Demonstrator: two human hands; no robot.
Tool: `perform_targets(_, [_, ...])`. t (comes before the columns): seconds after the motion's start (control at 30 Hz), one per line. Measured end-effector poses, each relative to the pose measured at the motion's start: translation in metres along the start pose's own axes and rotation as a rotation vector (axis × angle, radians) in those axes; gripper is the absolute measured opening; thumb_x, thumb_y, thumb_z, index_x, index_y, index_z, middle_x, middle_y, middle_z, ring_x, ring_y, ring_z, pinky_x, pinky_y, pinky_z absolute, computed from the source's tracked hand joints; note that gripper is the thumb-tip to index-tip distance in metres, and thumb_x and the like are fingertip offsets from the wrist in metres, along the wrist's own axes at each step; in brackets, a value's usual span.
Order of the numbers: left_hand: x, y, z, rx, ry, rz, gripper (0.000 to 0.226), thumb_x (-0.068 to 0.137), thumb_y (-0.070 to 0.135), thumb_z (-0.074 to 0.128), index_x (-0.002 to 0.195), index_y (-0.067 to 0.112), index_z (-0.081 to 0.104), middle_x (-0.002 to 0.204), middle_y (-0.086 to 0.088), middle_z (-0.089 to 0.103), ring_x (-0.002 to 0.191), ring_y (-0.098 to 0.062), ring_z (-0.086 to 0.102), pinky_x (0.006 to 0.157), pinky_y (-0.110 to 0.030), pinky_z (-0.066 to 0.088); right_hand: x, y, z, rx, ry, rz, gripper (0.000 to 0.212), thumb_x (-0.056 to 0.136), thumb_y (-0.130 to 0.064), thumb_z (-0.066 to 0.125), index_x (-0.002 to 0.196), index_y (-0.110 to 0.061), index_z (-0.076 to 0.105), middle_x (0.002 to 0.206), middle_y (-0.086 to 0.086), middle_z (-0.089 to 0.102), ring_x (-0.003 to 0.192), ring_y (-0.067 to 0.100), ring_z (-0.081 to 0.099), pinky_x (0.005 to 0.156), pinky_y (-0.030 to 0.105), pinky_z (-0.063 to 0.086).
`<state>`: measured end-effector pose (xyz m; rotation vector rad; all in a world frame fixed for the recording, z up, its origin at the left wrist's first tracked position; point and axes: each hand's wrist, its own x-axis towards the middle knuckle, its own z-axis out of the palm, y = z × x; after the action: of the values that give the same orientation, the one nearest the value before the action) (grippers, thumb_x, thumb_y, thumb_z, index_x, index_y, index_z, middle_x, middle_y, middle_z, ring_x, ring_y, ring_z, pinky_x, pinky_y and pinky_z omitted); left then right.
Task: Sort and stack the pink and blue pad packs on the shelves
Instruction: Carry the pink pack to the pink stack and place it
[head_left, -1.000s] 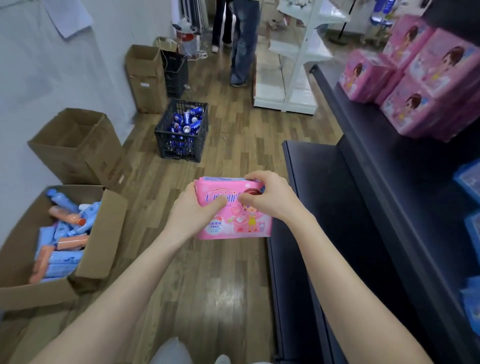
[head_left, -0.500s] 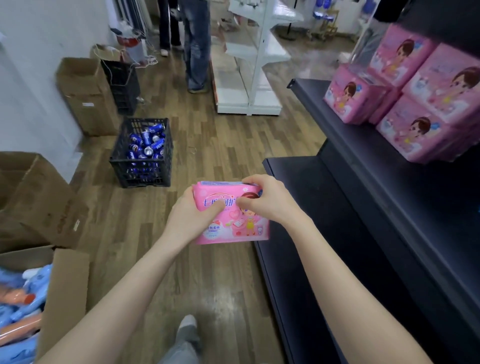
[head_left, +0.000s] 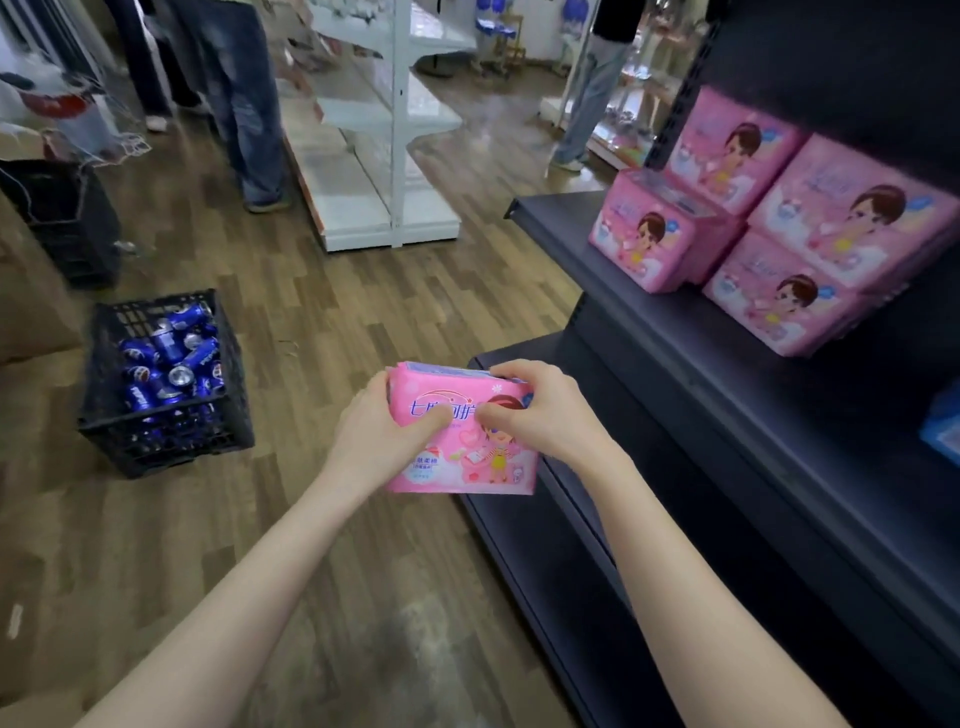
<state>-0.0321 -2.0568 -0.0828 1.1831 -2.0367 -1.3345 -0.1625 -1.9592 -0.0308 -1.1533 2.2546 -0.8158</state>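
Holding one pink pad pack (head_left: 465, 462) in both hands at the outer front of the dark shelf unit (head_left: 831, 52), just above the front corner of its bottom shelf (head_left: 550, 545). The left grip (head_left: 384, 431) wraps the pack's left end, with the thumb lying across the printed face. The right grip (head_left: 540, 410) pinches the upper right corner, with the fingers curled over the top edge. Both grips are therefore closed on the pack, which stands upright, faces the camera and touches no shelf.

Change over the last second: the view has swung away from the cardboard boxes on the floor and toward the shelf unit, while the pack has kept its place between the two hands. The unit's middle shelf (head_left: 701, 374) now lies just beyond the pack. The stacked pink packs (head_left: 779, 234) sit at its far end, and a blue pack (head_left: 943, 426) lower on the unit is cut off by the frame edge. A black crate of cans (head_left: 166, 384) stands on the floor well apart from the unit.

Reading: the carry appears complete and placement is the step in hand. By colour, the pack probably belongs beside or on the pink stack. Its soft wrapper is likely to give under pressure, so setting it down flat and square should keep the stack even.
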Motion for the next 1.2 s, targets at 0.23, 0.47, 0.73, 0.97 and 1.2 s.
perform_targets(0.23, [0.050,0.052,0.040,-0.085,-0.168,0.146,0.031,0.064,0.047,0.064,0.090,0.034,0.055,0.080,0.015,0.062,0.076,-0.007,0.059,0.063,-0.016,0.043,0.011,0.008,-0.059,-0.168,0.290,0.040,0.033,0.076,-0.023,0.065,0.107,-0.013,0.063,0.112,-0.003,0.060,0.101,0.017,0.054,0.088,0.035,0.044])
perform_targets(0.47, [0.100,0.110,0.082,-0.110,-0.263,0.376,0.028,0.067,0.047,0.061,0.091,0.037,0.053,0.080,0.019,0.064,0.078,-0.001,0.062,0.068,-0.017,0.047,0.026,0.023,-0.121,-0.245,0.527,0.072,0.046,0.076,-0.027,0.066,0.121,-0.021,0.058,0.124,-0.006,0.054,0.112,0.013,0.050,0.092,0.028,0.037])
perform_targets(0.73, [0.132,0.153,0.138,-0.113,-0.387,0.522,0.049,0.063,0.050,0.062,0.109,0.036,0.051,0.091,0.021,0.064,0.092,-0.010,0.064,0.084,-0.034,0.052,0.035,0.056,-0.163,-0.248,0.714,0.124,0.046,0.073,-0.021,0.069,0.118,-0.019,0.061,0.119,-0.006,0.057,0.110,0.011,0.050,0.084,0.018,0.035])
perform_targets(0.97, [0.148,0.183,0.191,-0.036,-0.596,0.615,0.045,0.071,0.042,0.071,0.106,0.025,0.049,0.088,0.020,0.059,0.095,-0.016,0.060,0.076,-0.026,0.042,0.029,0.097,-0.179,-0.234,0.870,0.297,0.052,0.071,-0.018,0.071,0.122,-0.017,0.060,0.128,-0.003,0.055,0.117,0.014,0.051,0.092,0.018,0.035])
perform_targets(1.2, [0.165,0.201,0.229,-0.111,-0.824,0.588,0.107,0.058,0.053,0.067,0.148,0.025,0.017,0.101,0.036,0.044,0.103,0.001,0.046,0.083,-0.018,0.035,0.040,0.123,-0.178,-0.276,0.920,0.462,0.053,0.074,-0.019,0.069,0.125,-0.016,0.057,0.137,-0.001,0.043,0.123,0.015,0.046,0.095,0.022,0.035])
